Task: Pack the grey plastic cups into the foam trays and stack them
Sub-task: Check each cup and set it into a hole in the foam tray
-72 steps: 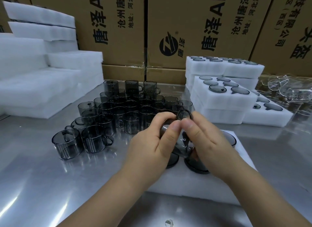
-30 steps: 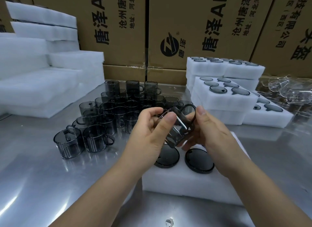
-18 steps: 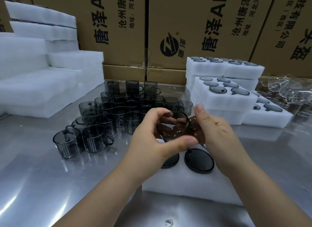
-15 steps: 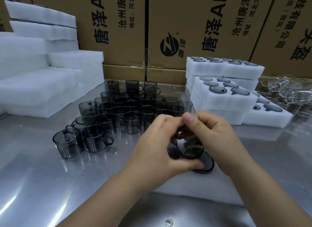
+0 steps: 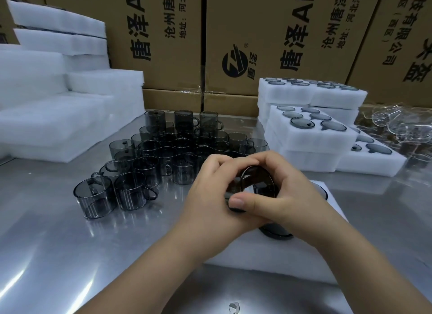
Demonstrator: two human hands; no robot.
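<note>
Two hands clasp one grey cup (image 5: 257,180) over a foam tray (image 5: 268,260).
Head view: at centre, the left hand (image 5: 210,192) and the right hand (image 5: 287,197) both curl around the cup, which is tilted with a round end facing the camera. The hands hide whether it touches the tray. Another cup's dark rim (image 5: 278,233) sits in the tray at 5 o'clock of the hands. On the steel table (image 5: 70,243), loose cups (image 5: 177,150) crowd at 10 o'clock, packed trays (image 5: 311,138) stack at 2 o'clock and plain foam slabs (image 5: 58,117) lie at 9 o'clock.

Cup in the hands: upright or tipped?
Tipped: the grey cup shows its round end sideways, held by left hand and right hand.
</note>
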